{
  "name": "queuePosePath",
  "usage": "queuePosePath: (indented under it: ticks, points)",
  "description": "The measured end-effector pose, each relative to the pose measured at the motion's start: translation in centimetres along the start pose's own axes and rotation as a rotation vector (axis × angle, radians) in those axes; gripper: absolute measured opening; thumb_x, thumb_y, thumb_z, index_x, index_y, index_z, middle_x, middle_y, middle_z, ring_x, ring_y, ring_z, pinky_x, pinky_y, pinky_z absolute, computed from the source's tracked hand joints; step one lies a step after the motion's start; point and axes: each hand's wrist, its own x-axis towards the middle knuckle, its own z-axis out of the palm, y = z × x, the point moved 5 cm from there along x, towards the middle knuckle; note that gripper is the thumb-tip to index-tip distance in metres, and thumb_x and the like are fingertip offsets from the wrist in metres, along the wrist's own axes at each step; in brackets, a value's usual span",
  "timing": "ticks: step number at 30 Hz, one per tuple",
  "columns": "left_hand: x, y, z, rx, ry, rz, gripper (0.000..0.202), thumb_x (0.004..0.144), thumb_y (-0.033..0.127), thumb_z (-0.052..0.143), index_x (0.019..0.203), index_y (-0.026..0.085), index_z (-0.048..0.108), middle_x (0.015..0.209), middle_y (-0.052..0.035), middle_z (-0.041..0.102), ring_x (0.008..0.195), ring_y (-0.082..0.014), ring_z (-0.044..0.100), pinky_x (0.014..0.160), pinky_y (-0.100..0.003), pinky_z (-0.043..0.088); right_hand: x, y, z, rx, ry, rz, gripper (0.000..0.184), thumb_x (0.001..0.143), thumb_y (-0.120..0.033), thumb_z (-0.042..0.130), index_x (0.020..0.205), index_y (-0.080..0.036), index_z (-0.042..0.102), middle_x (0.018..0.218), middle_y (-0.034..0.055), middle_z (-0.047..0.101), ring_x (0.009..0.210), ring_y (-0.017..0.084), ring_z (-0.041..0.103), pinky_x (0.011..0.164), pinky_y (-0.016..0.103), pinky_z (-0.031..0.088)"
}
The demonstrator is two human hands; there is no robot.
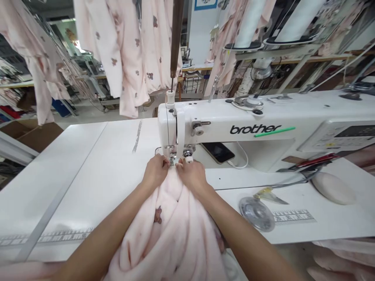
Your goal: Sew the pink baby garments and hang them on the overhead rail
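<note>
A pink fleece garment (175, 218) with small brown bear prints hangs over the table's front edge, its top end gathered at the needle area of a white sewing machine (222, 121). My left hand (156, 169) pinches the fabric just left of the presser foot (172, 160). On the other side, my right hand (191, 173) grips the cloth close to the foot, below the machine's head. Both hands have their fingers closed, and the fabric edge between them is mostly hidden.
A phone (217, 151) with a white cable lies beneath the machine arm. To the right are a round clear dish (257, 214), yellow-handled snips (265, 193) and a pale oval object (333, 188). Pink garments (129, 50) hang behind, and thread cones (250, 23) stand above.
</note>
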Motion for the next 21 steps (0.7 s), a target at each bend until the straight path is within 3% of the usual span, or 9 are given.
queuePosePath:
  ticks: [21]
  points:
    - [0.11, -0.16, -0.18, -0.006, 0.034, 0.010, 0.011, 0.077, 0.016, 0.047, 0.074, 0.016, 0.058, 0.079, -0.0038, 0.062, 0.075, -0.0157, 0.058, 0.065, -0.023, 0.039, 0.37, 0.20, 0.67, 0.057, 0.040, -0.017, 0.019, 0.084, -0.022, 0.045, 0.087, -0.016, 0.063, 0.077, 0.0071, 0.067, 0.072, 0.020, 0.061, 0.058, 0.026, 0.034]
